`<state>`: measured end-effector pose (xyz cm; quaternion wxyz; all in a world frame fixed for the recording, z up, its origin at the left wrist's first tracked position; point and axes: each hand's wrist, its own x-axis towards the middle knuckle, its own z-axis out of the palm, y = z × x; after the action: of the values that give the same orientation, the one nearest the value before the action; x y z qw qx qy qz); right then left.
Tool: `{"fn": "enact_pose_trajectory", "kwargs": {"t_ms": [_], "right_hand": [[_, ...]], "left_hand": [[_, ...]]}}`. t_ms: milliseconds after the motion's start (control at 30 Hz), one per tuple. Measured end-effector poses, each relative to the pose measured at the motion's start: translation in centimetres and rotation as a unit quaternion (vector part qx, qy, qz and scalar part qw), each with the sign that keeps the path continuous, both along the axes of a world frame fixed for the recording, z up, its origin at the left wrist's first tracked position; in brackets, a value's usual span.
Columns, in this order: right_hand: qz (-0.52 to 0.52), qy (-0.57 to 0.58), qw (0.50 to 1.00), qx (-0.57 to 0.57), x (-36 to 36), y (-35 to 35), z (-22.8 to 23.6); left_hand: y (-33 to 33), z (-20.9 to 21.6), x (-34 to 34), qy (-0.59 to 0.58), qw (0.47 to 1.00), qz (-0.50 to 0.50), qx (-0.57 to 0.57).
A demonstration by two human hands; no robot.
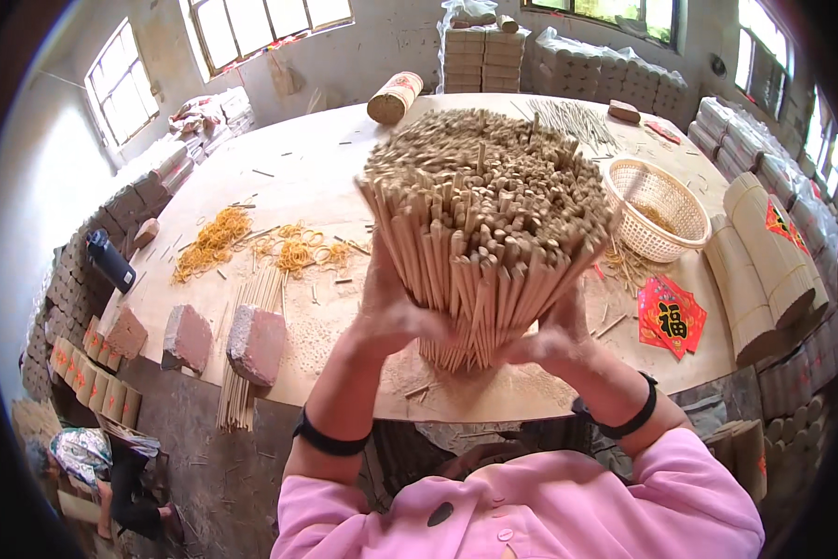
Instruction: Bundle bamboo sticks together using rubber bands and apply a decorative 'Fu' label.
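A large bundle of brown incense sticks [484, 233] stands upright over the near part of the table, fanned wide at the top and narrower at its foot. My left hand [393, 312] grips its left side, the thumb across the front. Around the right side wraps my right hand [554, 337], its thumb also at the front. Most of the fingers are hidden behind the sticks. The upper ends are uneven and slightly blurred. Whether the foot touches the table [335, 391] cannot be told.
Yellow rubber bands [216, 240] lie left. Bricks [256, 345] line the near left edge, one over thin sticks. A woven basket [657, 210], red paper decoration [673, 317] and wrapped bundles [764, 252] are right. A dark bottle [111, 261] stands left; a person [102, 475] sits lower left.
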<state>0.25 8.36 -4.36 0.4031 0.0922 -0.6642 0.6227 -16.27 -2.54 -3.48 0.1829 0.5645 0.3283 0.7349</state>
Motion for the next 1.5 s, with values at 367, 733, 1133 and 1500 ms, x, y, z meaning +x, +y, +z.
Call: {"fn": "enact_pose_trajectory", "kwargs": {"t_ms": [367,733,1133,1500], "right_hand": [[0.005,-0.036,0.997,-0.068,0.7,1.3,4.1],[-0.278,-0.146,0.928,0.201,8.5,0.5,-3.6],[-0.326,-0.209,0.920,0.057,11.9,1.1,-9.4],[-0.066,-0.231,0.971,0.000,1.8,1.8,-3.0]], "left_hand": [[0.0,3.5,2.6,-0.039,0.997,-0.047,-0.050],[-4.6,4.7,1.1,0.028,0.966,0.258,-0.023],[-5.5,8.5,1.8,0.091,0.966,0.242,0.017],[-0.7,-3.5,3.2,0.058,0.984,0.129,-0.106]]}}
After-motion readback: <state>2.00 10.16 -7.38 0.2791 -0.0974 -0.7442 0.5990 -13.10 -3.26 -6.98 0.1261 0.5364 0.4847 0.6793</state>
